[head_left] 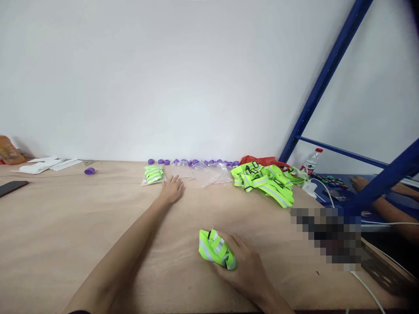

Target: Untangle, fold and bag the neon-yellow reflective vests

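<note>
My right hand (245, 266) is wrapped round a folded bundle of neon-yellow reflective strap (216, 249) with grey stripes, close to the table's front. Farther off, my left hand (172, 189) lies on the tabletop, fingers stretched out and holding nothing visible. Just left of its fingertips is a clear bag with a folded yellow strap inside (153, 174). Flat clear plastic bags (209, 174) lie to its right. A loose heap of the same reflective straps with black buckles (265, 181) sits at the back right.
Several purple rolls (167, 162) line the wall, and another purple roll (89, 171) lies left. White papers (49, 164) and a dark phone (13, 188) are at far left. A blue metal frame (322, 80) rises at right, with a bottle (310, 163) and another person's arm (393, 213) beyond.
</note>
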Tool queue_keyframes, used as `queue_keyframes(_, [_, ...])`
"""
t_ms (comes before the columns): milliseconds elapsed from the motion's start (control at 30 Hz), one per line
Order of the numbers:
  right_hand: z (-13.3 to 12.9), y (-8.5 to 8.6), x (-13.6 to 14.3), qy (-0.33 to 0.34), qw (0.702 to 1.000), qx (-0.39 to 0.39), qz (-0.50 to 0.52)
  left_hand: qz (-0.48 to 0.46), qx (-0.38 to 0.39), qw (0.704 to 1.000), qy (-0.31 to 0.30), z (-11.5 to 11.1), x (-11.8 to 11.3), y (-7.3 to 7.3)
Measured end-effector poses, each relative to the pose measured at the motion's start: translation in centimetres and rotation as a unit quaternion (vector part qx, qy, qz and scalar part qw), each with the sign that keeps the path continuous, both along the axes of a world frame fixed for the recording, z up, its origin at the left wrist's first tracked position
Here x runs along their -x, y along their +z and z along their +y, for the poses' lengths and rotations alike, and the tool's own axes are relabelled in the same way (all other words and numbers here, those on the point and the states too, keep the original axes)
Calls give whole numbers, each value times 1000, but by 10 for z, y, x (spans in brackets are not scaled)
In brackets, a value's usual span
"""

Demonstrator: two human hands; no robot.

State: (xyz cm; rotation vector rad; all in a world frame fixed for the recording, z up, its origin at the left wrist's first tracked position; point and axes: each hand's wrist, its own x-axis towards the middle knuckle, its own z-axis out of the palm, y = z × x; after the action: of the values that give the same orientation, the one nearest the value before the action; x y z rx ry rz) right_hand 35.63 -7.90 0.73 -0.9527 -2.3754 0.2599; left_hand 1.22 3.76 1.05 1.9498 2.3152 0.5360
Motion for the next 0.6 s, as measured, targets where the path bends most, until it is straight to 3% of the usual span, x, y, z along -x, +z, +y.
queue_keyframes(167, [0, -3, -2, -1, 1000, -9, -2, -4, -33, 998, 49, 16, -1, 2])
queue_keyframes(367, [2, -1, -2, 5, 1000, -9, 7, -8, -107, 993, 47, 20, -9, 19])
queue_keyframes(467, [3, 2, -2, 32, 999, 15, 19, -7, -129, 991, 21, 4, -21, 28])
queue_keyframes(600, [5, 3, -4, 58, 995, 60, 52, -1, -129, 990, -50, -41, -53, 34])
